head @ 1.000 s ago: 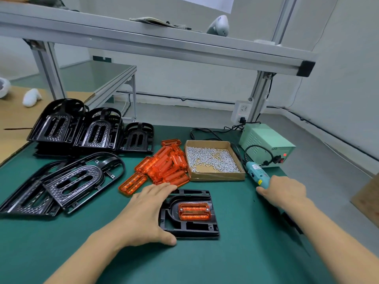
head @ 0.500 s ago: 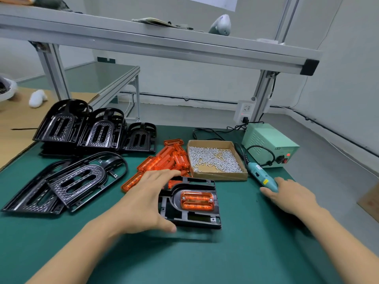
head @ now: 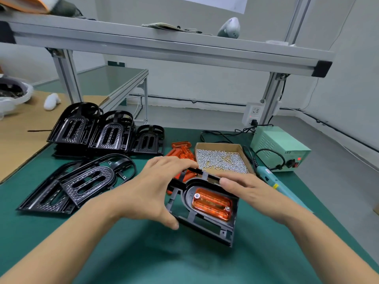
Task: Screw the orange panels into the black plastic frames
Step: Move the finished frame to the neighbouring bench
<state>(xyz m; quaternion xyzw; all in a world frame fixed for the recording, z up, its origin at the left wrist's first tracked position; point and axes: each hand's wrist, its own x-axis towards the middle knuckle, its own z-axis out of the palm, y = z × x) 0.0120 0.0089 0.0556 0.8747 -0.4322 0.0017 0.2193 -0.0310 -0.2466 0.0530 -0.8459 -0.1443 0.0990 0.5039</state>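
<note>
Both hands are now on the black frame, which a second ago lay flat on the green mat under the left hand alone; it is tilted, its far edge raised. The right hand, which was on the teal electric screwdriver a second ago, has left the tool and moved in, its fingers laid along the frame's far right edge. The left hand grips the frame's left side, thumb under the near edge and fingers curled over the far edge. The orange panel sits in the frame's recess with a screw head showing at two opposite corners. The screwdriver lies alone on the mat, just right of the cardboard box of screws. The loose orange panels lie behind the left hand, and the stacked black frames stand to the far left. The green power supply carries the word "LED"; the smaller print beside it is too blurred to read.
</note>
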